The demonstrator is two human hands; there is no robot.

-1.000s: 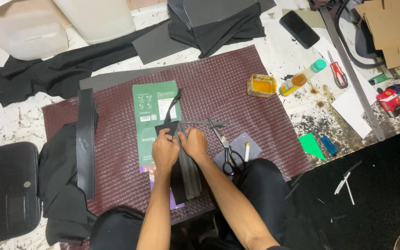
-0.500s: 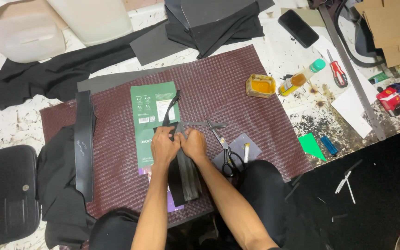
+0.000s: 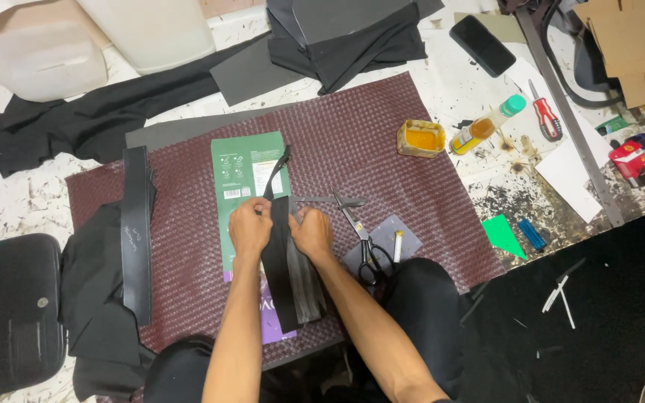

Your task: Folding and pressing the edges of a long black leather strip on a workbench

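Note:
A long black leather strip [image 3: 285,276] lies lengthwise over a green printed sheet [image 3: 242,173] on a maroon woven mat [image 3: 382,142]. My left hand [image 3: 248,227] presses on the strip's upper left edge. Against the upper right edge sits my right hand [image 3: 312,230], fingers curled on the leather. A thin black tail [image 3: 278,172] of the strip runs up past my fingers. Black-handled scissors [image 3: 364,242] lie just right of my right hand.
A small tin of yellow glue [image 3: 421,138] and a glue bottle [image 3: 487,125] stand at the right. A long black strip [image 3: 136,231], black cloth [image 3: 98,123], a phone [image 3: 482,46], a red cutter [image 3: 546,116], a metal ruler [image 3: 572,119] and a black case [image 3: 9,313] surround the mat.
My left hand has slid left and slightly up, off the strip's middle onto its left edge, uncovering more of the black leather. My right hand has stayed in place.

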